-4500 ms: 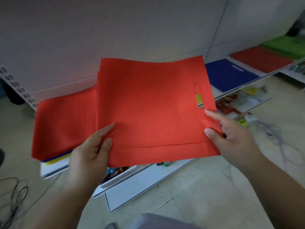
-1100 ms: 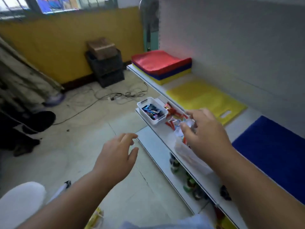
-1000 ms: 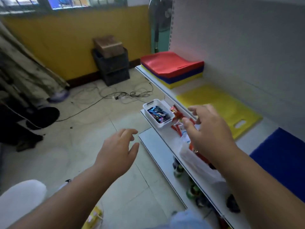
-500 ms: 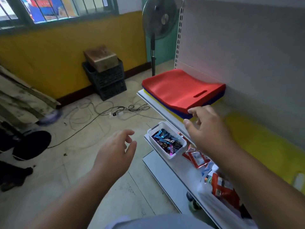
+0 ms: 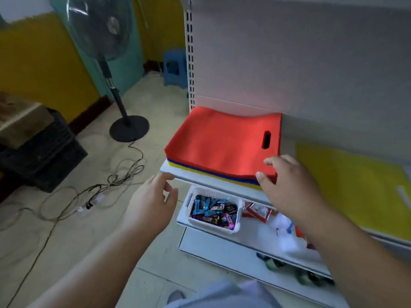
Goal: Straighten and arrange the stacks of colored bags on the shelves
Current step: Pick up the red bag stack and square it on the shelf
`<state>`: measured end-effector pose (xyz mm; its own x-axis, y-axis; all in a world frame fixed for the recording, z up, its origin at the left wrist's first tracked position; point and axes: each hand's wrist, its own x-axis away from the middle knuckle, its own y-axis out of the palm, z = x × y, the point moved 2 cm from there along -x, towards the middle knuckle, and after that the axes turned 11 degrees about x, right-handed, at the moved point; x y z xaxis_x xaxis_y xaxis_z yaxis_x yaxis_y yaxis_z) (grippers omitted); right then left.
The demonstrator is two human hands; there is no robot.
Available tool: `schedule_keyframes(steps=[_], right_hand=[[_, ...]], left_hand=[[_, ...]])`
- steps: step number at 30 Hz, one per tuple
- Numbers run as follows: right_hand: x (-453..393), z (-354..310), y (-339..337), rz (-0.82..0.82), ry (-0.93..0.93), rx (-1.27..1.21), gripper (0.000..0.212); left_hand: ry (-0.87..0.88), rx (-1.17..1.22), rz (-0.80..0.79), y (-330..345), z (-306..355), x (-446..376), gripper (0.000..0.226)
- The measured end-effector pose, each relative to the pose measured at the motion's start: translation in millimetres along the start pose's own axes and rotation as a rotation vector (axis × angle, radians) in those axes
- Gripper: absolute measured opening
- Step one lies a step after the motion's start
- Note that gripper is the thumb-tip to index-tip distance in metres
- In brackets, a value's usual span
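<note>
Red bags [image 5: 222, 141] on top of a stack [image 5: 213, 173] at the left end of the shelf [image 5: 175, 171], blue and yellow layers showing under the red along the front edge. Cut-out handle [image 5: 266, 140] of the top red bag toward the stack's right end, close to the back panel [image 5: 289, 63]. Stack roughly squared, front edge slightly wavy.

Right hand [image 5: 289, 187] at the stack's front right corner, fingers loosely curved, fingertips [image 5: 270, 162] at the red top layer; cannot tell whether touching or only just above, nothing gripped. Left hand [image 5: 153, 203] in the air in front of the stack's left front corner, just off the shelf edge, fingers relaxed and slightly bent, holding nothing.

Yellow bags [image 5: 355, 183] lying flat to the right of the stack, on the same shelf, apart from it. White basket [image 5: 214, 210] of wrapped sweets below the stack on a lower shelf, between the two hands in view. Red packets [image 5: 258, 212] just right of the basket. Standing fan [image 5: 106, 52] on the floor well to the left of the stack, tangled cables [image 5: 106, 181] on the tiles nearer the left hand. Black crate [image 5: 42, 152] farther left by the yellow wall.
</note>
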<state>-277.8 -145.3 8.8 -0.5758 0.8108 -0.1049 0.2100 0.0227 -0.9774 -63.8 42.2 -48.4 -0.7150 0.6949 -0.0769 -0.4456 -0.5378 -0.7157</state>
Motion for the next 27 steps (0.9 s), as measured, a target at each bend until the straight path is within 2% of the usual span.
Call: schedule_keyframes(steps=[4,7,13,16,19,24,25,27], right_hand=[[-0.5,-5.4,8.5,-0.05,0.076,0.095,0.044],[-6.9,-6.8,15.8,-0.098,0.106,0.163,0.051],[-9.0,-13.5,33.2,-0.127,0.145,0.203,0.061],[-12.4,-18.0,34.5,-0.1,0.149,0.262,0.06],[-5.1,-30.2,35.6,-0.059,0.173,0.294,0.055],[26.5,-76.1,41.5,0.228,0.342,0.138,0.034],[30.1,-83.7,41.8,0.269,0.422,0.038,0.027],[29.7,-87.6,46.9,0.282,0.617,-0.188,0.025]], left_hand=[[0.066,0.035,-0.048,-3.7,3.7,-37.7,0.029],[0.104,0.058,-0.024,-2.7,2.9,-58.4,0.032],[0.111,-0.04,-0.094,-3.2,-11.9,-89.0,0.042],[0.153,-0.01,-0.128,-7.0,-13.3,-108.1,0.039],[0.195,0.009,-0.131,-18.2,-13.7,-128.7,0.026],[0.208,0.101,-0.102,-53.0,-28.5,-149.9,0.008],[0.183,0.147,-0.14,-57.9,-34.6,-152.4,0.005],[0.106,0.252,-0.287,-59.6,-46.0,-158.4,0.021]])
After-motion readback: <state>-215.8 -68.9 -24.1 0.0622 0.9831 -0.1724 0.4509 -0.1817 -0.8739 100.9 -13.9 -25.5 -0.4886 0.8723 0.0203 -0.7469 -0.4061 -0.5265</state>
